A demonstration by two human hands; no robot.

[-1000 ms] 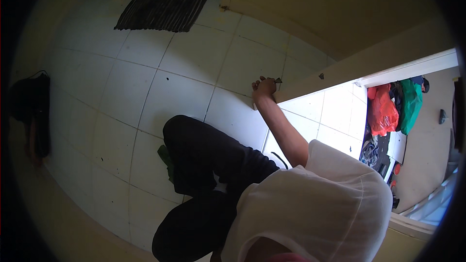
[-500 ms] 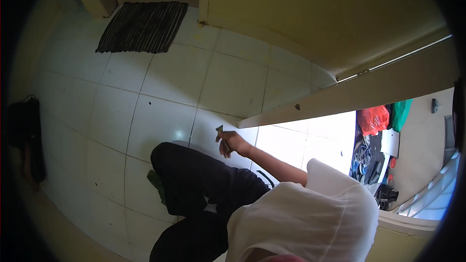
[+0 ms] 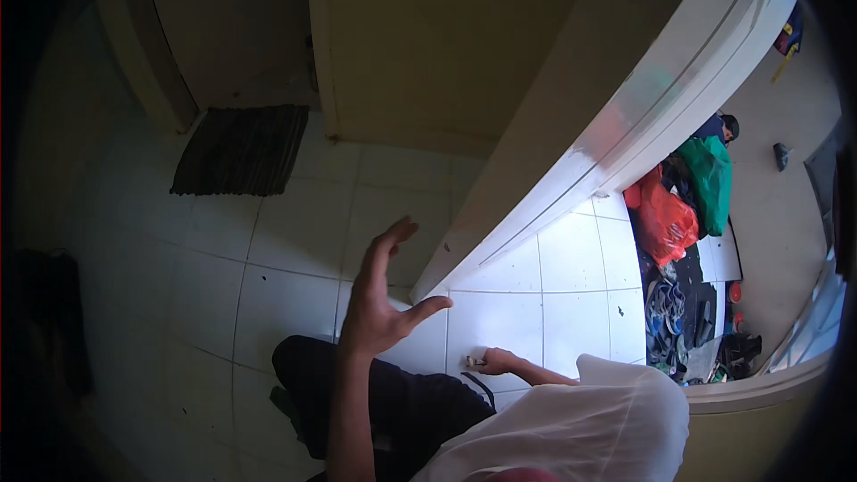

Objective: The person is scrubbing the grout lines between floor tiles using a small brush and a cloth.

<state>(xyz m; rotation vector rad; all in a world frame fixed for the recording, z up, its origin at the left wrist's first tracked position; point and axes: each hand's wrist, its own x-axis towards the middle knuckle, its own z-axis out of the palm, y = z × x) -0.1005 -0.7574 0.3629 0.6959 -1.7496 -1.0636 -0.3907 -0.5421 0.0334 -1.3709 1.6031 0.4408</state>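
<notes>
My left hand [image 3: 370, 308] is raised over my bent knee. Its fingers and thumb are spread apart, with nothing between them. Just beyond the thumb stands the edge of a white door [image 3: 544, 192], swung open; a gap shows between hand and door. Low by my right side, my right hand [image 3: 502, 362] is closed around a small pale thing [image 3: 476, 361], whose tip pokes out past the fingers. Its kind is too small to make out. I am down low, with my dark trousers [image 3: 411, 402] over the floor.
White floor tiles [image 3: 295, 303] lie all around. A dark striped mat [image 3: 241, 150] is by a doorway at the far left. Right of the door are a red bag [image 3: 668, 225], a green bag [image 3: 708, 180] and several shoes [image 3: 665, 308]. Something black [image 3: 54, 312] stands at the left wall.
My left hand has come into view, raised and spread. My right hand has drawn back toward my body, still closed on the small thing. The view has tilted up, showing more of the door.
</notes>
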